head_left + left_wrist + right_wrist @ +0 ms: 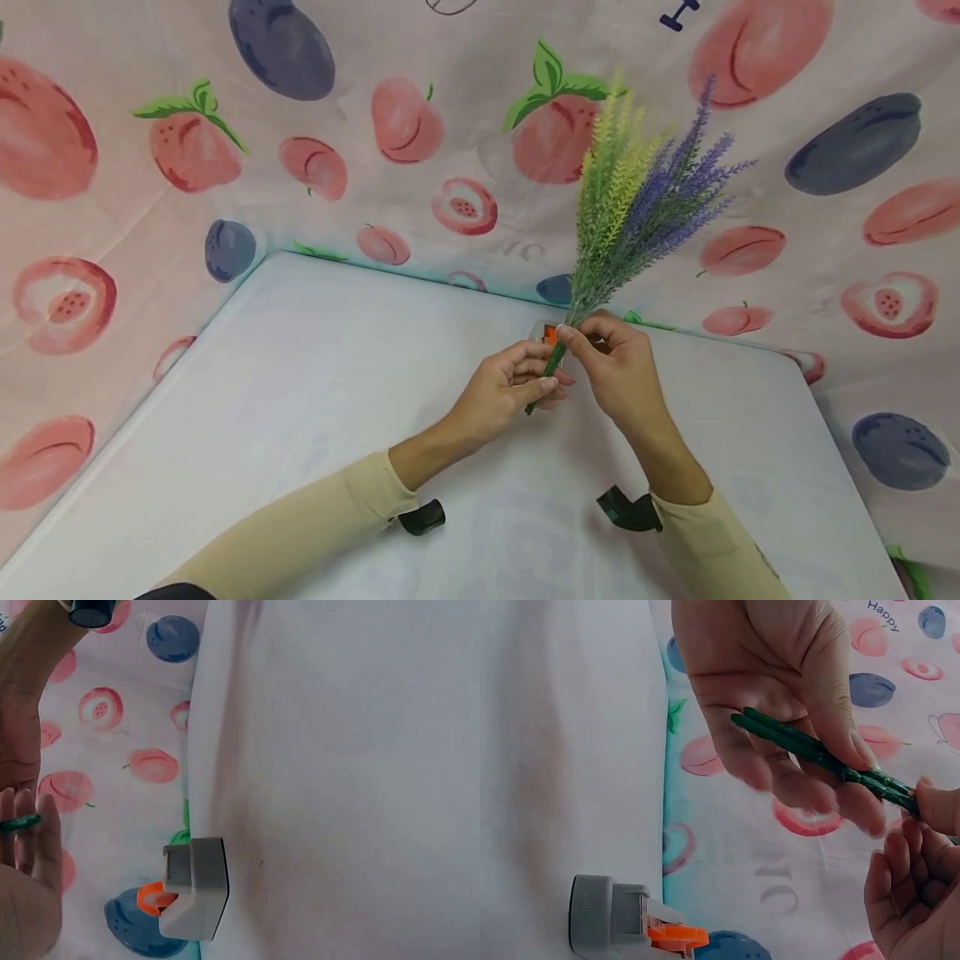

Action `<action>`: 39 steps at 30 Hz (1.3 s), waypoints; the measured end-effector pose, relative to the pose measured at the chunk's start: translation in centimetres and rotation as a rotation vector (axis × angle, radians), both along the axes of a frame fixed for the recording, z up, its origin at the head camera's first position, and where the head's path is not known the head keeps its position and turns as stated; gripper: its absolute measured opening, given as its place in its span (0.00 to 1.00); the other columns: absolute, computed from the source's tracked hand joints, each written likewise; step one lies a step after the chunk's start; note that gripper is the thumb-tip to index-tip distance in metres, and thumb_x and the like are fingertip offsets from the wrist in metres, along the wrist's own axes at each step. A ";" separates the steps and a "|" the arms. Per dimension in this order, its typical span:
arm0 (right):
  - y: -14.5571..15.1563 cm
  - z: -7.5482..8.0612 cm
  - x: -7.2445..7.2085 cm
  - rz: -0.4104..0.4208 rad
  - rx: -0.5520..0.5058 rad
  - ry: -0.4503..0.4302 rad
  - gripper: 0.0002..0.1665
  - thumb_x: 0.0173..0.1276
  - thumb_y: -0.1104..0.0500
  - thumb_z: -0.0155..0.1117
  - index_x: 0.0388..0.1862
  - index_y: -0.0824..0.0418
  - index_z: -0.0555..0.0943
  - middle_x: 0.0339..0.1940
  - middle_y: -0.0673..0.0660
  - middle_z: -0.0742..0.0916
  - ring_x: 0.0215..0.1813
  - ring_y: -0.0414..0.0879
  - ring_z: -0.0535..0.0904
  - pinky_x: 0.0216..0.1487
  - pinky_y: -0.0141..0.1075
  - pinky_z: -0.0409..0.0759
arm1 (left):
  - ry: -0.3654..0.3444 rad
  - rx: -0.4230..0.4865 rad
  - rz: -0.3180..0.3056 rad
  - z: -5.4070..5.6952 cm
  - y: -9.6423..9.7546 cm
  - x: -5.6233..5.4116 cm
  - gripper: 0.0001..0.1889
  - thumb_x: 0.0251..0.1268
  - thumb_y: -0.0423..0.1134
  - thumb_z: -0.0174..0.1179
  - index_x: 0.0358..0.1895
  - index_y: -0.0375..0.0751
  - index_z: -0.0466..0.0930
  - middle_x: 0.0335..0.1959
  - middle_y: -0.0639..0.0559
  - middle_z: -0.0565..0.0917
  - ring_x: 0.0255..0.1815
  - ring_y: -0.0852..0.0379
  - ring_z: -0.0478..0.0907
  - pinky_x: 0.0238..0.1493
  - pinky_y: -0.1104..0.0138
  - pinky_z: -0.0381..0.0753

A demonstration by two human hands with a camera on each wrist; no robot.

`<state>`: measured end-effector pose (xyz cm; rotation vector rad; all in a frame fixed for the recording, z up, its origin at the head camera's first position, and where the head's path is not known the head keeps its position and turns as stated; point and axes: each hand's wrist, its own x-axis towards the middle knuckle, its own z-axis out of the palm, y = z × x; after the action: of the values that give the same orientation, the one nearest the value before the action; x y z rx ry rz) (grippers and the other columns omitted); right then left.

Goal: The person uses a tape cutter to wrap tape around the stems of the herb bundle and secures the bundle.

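A bunch of artificial lavender (622,212) with yellow and purple flower spikes leans upward to the right in the head view. My right hand (618,371) pinches its stems just below the foliage. Lower down, my left hand (487,400) holds the stems between its thumb and fingers. Two or more green stems (810,746) lie together across the left hand's fingers in the right wrist view, their ends sticking out past the hand. Only a short piece of green stem (21,823) shows in the left wrist view.
Behind the hands, at the white table's (300,400) far edge, stands a small grey-and-white device (604,915) with an orange part; its kind is unclear. A fruit-patterned cloth (315,217) rises behind the table. Black wrist mounts (630,508) stick out below the sleeves.
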<state>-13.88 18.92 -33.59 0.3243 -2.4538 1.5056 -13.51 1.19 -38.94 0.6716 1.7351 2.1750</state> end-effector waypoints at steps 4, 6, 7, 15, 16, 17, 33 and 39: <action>0.1 0.0 0.1 0.038 0.042 -0.028 0.15 0.72 0.50 0.68 0.32 0.60 0.84 0.33 0.54 0.82 0.35 0.48 0.75 0.33 0.35 0.75 | -0.031 -0.103 0.022 0.1 -0.8 0.0 0.11 0.72 0.32 0.62 0.54 0.35 0.77 0.48 0.45 0.89 0.48 0.45 0.86 0.43 0.64 0.85; 0.3 0.1 0.1 0.061 0.063 -0.051 0.15 0.73 0.48 0.67 0.36 0.59 0.86 0.37 0.54 0.84 0.41 0.47 0.79 0.41 0.37 0.80 | -0.037 -0.110 0.022 0.0 -1.1 0.0 0.11 0.71 0.32 0.63 0.52 0.33 0.77 0.47 0.44 0.89 0.47 0.44 0.86 0.42 0.62 0.86; 0.3 0.1 0.1 0.069 0.070 -0.059 0.16 0.73 0.47 0.66 0.37 0.58 0.87 0.38 0.53 0.85 0.43 0.46 0.81 0.44 0.38 0.81 | -0.035 -0.111 0.021 -0.1 -1.3 0.0 0.11 0.70 0.31 0.64 0.51 0.32 0.77 0.46 0.45 0.89 0.46 0.44 0.86 0.42 0.62 0.86; 0.4 0.3 -0.4 0.125 -0.106 -0.225 0.19 0.76 0.51 0.64 0.42 0.67 0.86 0.41 0.53 0.89 0.44 0.46 0.86 0.54 0.37 0.82 | -0.060 -0.093 -0.013 -0.1 -1.8 0.7 0.10 0.66 0.27 0.66 0.48 0.34 0.79 0.32 0.45 0.85 0.32 0.49 0.86 0.40 0.56 0.87; 0.4 0.3 -0.3 0.142 -0.135 -0.244 0.19 0.76 0.52 0.64 0.42 0.69 0.86 0.40 0.53 0.89 0.44 0.46 0.86 0.54 0.37 0.82 | -0.070 -0.081 -0.028 0.0 -1.9 0.9 0.10 0.66 0.26 0.66 0.48 0.32 0.78 0.32 0.45 0.85 0.33 0.50 0.86 0.40 0.54 0.88; 0.4 0.4 -0.3 0.154 -0.153 -0.257 0.18 0.76 0.54 0.63 0.42 0.70 0.86 0.40 0.53 0.89 0.45 0.46 0.85 0.54 0.38 0.82 | -0.081 -0.069 -0.042 0.0 -1.9 1.0 0.11 0.65 0.25 0.66 0.49 0.30 0.78 0.32 0.45 0.85 0.33 0.50 0.86 0.41 0.53 0.88; -0.1 -0.2 -0.4 0.255 -0.299 -0.374 0.16 0.75 0.56 0.65 0.48 0.71 0.81 0.41 0.52 0.89 0.45 0.49 0.87 0.54 0.45 0.85 | -0.133 -0.093 -0.042 0.1 -3.3 2.0 0.13 0.67 0.26 0.65 0.52 0.30 0.77 0.37 0.38 0.86 0.36 0.53 0.86 0.44 0.49 0.87; -0.8 -0.8 -0.4 0.260 -0.270 -0.406 0.18 0.74 0.55 0.66 0.51 0.70 0.82 0.42 0.54 0.89 0.45 0.50 0.87 0.55 0.49 0.84 | -0.146 -0.145 -0.044 0.0 -4.5 2.2 0.17 0.70 0.30 0.64 0.60 0.36 0.78 0.48 0.37 0.86 0.48 0.45 0.87 0.44 0.59 0.87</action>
<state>-14.27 18.17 -34.36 0.3203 -2.5249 2.1745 -11.34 -3.26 -38.97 0.4974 1.7636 1.9921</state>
